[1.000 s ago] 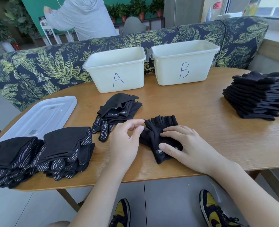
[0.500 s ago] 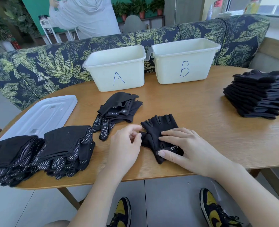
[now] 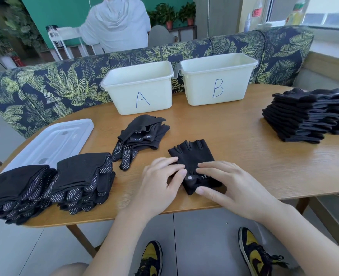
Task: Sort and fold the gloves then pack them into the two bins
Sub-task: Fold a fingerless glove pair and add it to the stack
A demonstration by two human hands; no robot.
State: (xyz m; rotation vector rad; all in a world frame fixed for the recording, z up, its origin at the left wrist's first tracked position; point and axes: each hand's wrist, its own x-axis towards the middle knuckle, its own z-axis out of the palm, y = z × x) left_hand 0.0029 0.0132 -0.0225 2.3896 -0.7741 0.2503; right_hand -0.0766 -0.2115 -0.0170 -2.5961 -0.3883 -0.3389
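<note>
A black fingerless glove [image 3: 192, 156] lies flat near the front edge of the wooden table [image 3: 234, 156], its short finger stubs pointing toward the bins and its cuff, with a small white tag and pale lettering, toward the person. The left hand [image 3: 160, 184] rests its loosely bent fingertips on the cuff's left side; the right hand [image 3: 230, 186] presses nearly straight fingers on the cuff's right side, thumb at the near edge. Neither hand closes around it. Just left of it lies a loose heap of dotted gloves [image 3: 140, 138]. Bin A [image 3: 138, 86] and bin B [image 3: 216, 78] stand side by side at the back. Folded dotted stacks [image 3: 51, 186] sit at the left, a plain black stack [image 3: 308, 114] at the right.
</note>
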